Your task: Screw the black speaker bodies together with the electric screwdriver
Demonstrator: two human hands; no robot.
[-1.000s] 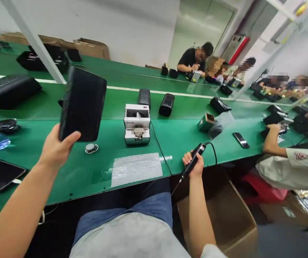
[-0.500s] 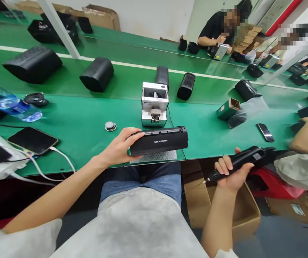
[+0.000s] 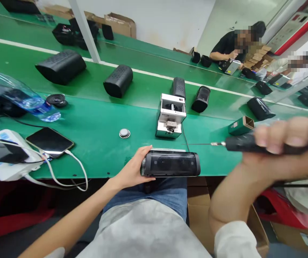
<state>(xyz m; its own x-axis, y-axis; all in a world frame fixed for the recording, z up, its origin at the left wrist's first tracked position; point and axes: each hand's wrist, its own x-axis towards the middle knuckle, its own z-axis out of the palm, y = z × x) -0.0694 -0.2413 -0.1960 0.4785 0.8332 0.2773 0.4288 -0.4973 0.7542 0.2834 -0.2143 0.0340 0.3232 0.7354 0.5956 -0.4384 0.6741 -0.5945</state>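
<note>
My left hand (image 3: 137,165) grips the left end of a black cylindrical speaker (image 3: 171,164), which lies sideways at the table's front edge with a dark glossy face showing. My right hand (image 3: 285,139), smeared by motion, is closed around a black electric screwdriver (image 3: 247,142). Its long thin bit points left, above the table and right of the speaker. Beyond the speaker stands a white and silver screw feeder (image 3: 171,116). A small round silver part (image 3: 124,133) rests on the green table left of the feeder.
Several black speaker bodies, such as one (image 3: 118,81), sit along the green line behind. At left are a water bottle (image 3: 35,100), a phone (image 3: 50,141) and a power strip (image 3: 11,154) with white cables. A green box (image 3: 241,125) stands right; people work farther off.
The speaker has been turned, so its lettered side no longer shows. My right hand has raised the screwdriver from below the table edge, and its bit now points left. The view has shifted.
</note>
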